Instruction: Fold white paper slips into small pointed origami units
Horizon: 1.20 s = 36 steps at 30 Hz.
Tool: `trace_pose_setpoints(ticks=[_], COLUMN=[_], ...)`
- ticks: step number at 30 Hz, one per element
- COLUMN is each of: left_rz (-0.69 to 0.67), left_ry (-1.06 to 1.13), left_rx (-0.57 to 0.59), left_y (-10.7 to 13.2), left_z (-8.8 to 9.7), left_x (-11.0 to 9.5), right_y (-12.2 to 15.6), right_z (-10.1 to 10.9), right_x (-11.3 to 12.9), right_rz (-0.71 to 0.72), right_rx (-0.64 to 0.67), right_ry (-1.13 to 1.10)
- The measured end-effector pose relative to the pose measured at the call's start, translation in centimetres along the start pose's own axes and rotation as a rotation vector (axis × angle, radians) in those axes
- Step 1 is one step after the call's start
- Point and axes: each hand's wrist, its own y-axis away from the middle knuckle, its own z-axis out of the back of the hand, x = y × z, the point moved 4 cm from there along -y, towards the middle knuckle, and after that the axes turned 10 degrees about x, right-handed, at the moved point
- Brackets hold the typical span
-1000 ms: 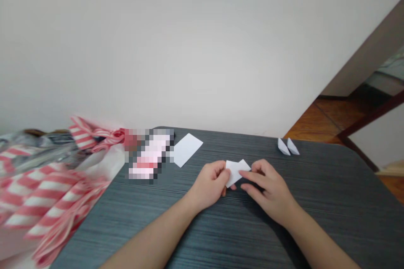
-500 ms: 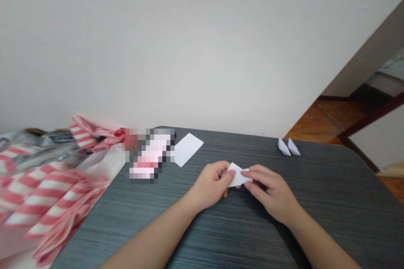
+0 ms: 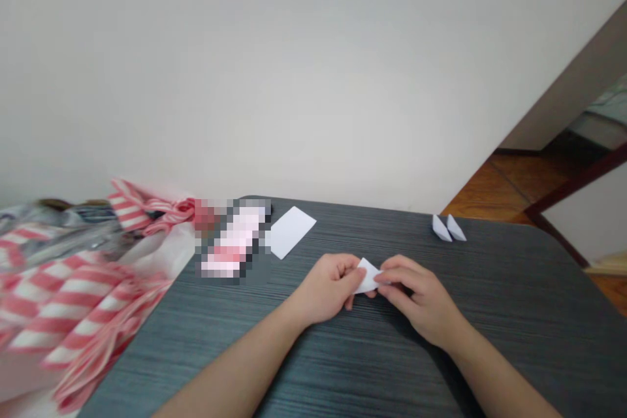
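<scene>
A small piece of folded white paper is held between my two hands, above the dark table. My left hand pinches its left side, with the thumb lying on top and the fingers underneath. At its right corner, my right hand closes thumb and fingertips on the paper, covering that end. Two small folded white paper boats stand side by side at the table's far right. A flat white paper rectangle lies beyond my left hand.
The dark wood-grain table meets a pale wall at the back. A blurred-out flat device lies at the left edge. Red-and-white striped cloth is heaped beside the table. Wooden floor shows at right.
My right fingertips have slid slightly left and now cover the paper's right corner. The paper's top point has dropped a little. Everything else on the table is unmoved.
</scene>
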Motion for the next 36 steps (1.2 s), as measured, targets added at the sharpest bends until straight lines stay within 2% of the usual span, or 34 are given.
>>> trace_pose_setpoints(ticks=[9, 16, 22, 24, 28, 36], left_rz=[-0.068, -0.040, -0.037, -0.041, -0.040, -0.035], left_ry=[-0.068, -0.181, -0.175, -0.169, -0.168, -0.200], left_rx=[0.028, 0.021, 0.012, 0.006, 0.013, 0.011], left_y=[0.2, 0.2, 0.2, 0.2, 0.2, 0.3], left_z=[-0.2, -0.1, -0.1, 0.0, -0.1, -0.2], left_x=[-0.5, -0.5, -0.2, -0.2, -0.5, -1.0], right_y=[-0.4, -0.4, 0.4, 0.4, 0.0, -0.1], right_z=[0.0, -0.2, -1.2, -1.2, -0.8, -0.3], right_x=[0.0, -0.3, -2.2, -2.4, -1.9, -0.9], right_rz=[-0.040, -0.081, -0.229, -0.282, -0.389, -0.415], right_rx=[-0.063, -0.056, -0.096, -0.081, 0.024, 0.033], right_ry=[0.005, -0.028, -0.237, -0.245, -0.114, -0.086])
